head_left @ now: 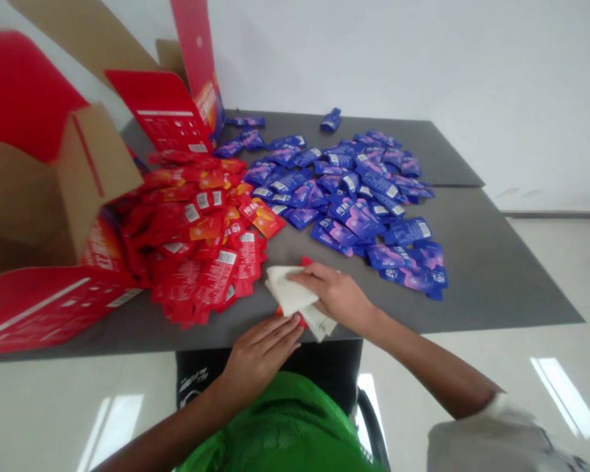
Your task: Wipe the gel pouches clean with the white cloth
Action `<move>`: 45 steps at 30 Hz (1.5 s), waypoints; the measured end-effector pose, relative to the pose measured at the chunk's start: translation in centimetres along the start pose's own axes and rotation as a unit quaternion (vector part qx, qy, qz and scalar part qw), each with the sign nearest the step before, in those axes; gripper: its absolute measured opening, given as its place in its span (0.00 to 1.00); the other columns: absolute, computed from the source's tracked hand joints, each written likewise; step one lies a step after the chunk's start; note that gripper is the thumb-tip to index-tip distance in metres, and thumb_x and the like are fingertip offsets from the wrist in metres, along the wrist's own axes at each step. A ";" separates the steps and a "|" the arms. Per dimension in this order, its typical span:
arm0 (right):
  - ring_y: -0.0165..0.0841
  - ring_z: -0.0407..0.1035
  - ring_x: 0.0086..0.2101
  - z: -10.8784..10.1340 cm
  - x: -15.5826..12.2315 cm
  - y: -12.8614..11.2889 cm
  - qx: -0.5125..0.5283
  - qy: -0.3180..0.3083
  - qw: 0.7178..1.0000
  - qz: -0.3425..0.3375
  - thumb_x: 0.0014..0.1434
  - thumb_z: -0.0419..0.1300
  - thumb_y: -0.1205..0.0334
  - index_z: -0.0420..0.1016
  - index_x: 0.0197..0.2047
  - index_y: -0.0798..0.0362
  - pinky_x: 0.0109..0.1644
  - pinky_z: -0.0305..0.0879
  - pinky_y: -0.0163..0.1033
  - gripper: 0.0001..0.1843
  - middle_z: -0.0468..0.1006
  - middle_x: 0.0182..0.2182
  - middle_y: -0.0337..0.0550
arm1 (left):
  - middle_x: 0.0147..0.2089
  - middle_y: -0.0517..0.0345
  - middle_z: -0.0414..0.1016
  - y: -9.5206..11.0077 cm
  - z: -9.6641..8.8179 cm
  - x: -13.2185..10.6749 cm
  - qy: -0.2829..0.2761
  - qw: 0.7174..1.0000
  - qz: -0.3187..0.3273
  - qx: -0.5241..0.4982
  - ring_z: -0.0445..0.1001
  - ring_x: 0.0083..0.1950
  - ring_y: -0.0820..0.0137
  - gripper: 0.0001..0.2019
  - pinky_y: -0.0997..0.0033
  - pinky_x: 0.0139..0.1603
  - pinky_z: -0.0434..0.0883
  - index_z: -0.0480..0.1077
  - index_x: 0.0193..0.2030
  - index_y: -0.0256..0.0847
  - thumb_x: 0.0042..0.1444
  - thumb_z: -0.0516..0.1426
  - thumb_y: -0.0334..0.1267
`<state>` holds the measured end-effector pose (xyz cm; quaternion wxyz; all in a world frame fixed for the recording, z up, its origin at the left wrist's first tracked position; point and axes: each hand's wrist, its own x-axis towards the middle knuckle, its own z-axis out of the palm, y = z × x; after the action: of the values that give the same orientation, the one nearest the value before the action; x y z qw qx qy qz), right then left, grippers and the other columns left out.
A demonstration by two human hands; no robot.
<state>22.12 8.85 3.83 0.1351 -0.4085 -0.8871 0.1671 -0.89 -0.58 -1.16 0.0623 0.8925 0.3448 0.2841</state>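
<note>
In my right hand (339, 295) is a folded white cloth (288, 292), pinched between thumb and fingers near the table's front edge. Under the cloth lies a red packet (306, 261), of which only small red and orange bits show. My left hand (265, 351) rests with its fingers stretched flat against the packet's lower end, touching the cloth's edge. Its thumb is hidden. To the left spreads a heap of red packets (216, 275) with white barcode labels. Beyond my right hand is a heap of blue and purple packets (344, 190).
Two open red cardboard boxes, a near one (44, 308) and a far one (162, 111), stand at the left with flaps sticking out. Everything lies on a dark grey table (491, 275) against a white wall. One blue packet (331, 120) sits apart at the back.
</note>
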 end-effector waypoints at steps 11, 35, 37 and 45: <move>0.37 0.76 0.50 0.7 -2.1 -2.6 0.026 -0.009 0.998 -0.062 0.67 0.60 0.68 0.73 0.63 0.50 0.52 0.75 0.39 0.22 0.79 0.52 0.46 | 0.36 0.58 0.85 0.1 0.0 -0.1 -0.001 1.000 -0.026 0.007 0.83 0.38 0.65 0.08 0.62 0.46 0.82 0.81 0.42 0.44 0.69 0.59 0.34; 0.40 0.76 0.50 -1.9 1.4 1.4 -0.049 0.053 0.997 0.039 0.64 0.59 0.74 0.71 0.67 0.52 0.49 0.75 0.39 0.29 0.77 0.53 0.51 | 0.56 0.54 0.83 0.3 -0.1 0.9 0.045 0.999 0.001 -0.006 0.80 0.59 0.67 0.12 0.65 0.61 0.78 0.76 0.57 0.38 0.71 0.57 0.32; 0.40 0.75 0.51 -1.4 -0.3 -0.4 -0.020 0.063 0.998 -0.004 0.64 0.59 0.72 0.70 0.68 0.51 0.52 0.75 0.40 0.29 0.77 0.54 0.50 | 0.51 0.54 0.84 0.3 0.0 0.6 0.045 0.999 -0.010 -0.005 0.82 0.54 0.66 0.11 0.64 0.57 0.79 0.78 0.54 0.39 0.70 0.57 0.33; 0.38 0.76 0.49 0.5 -0.6 -0.8 0.019 0.007 1.000 -0.006 0.64 0.61 0.72 0.72 0.65 0.51 0.51 0.75 0.39 0.27 0.78 0.54 0.48 | 0.49 0.55 0.85 0.3 0.0 0.4 0.034 0.999 -0.013 -0.009 0.83 0.50 0.65 0.09 0.62 0.54 0.80 0.79 0.51 0.39 0.69 0.59 0.34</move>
<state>21.74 7.82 3.62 0.1503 -0.4015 -0.8853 0.1799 -0.49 -0.52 -0.90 0.0629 0.8772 0.3559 0.3162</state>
